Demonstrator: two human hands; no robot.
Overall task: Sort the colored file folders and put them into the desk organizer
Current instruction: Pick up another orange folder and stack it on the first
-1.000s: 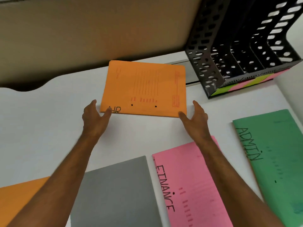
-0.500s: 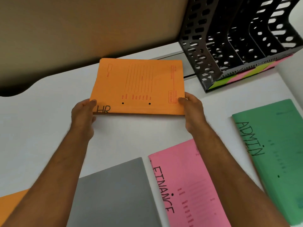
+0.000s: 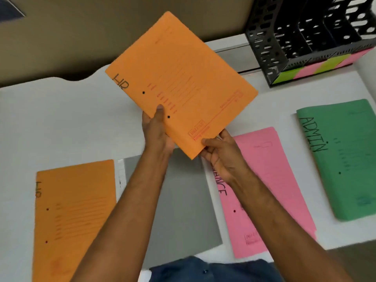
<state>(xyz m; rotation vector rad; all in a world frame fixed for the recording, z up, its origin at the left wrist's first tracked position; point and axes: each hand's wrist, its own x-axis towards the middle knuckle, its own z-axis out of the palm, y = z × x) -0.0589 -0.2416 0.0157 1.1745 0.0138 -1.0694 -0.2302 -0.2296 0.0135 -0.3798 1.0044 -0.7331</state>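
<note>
While the orange HR folder hangs tilted above the white bench, both hands grip it by its near edge — the left hand with its thumb on the cover beside a punched hole, the right hand pinching the lowest corner. Four folders lie flat on the bench: a second orange folder at the near left, a grey folder under the forearms, a pink folder beside it, and a green ADMIN folder toward the right edge. At the far right corner stands the black desk organizer — its slots look empty.
</note>
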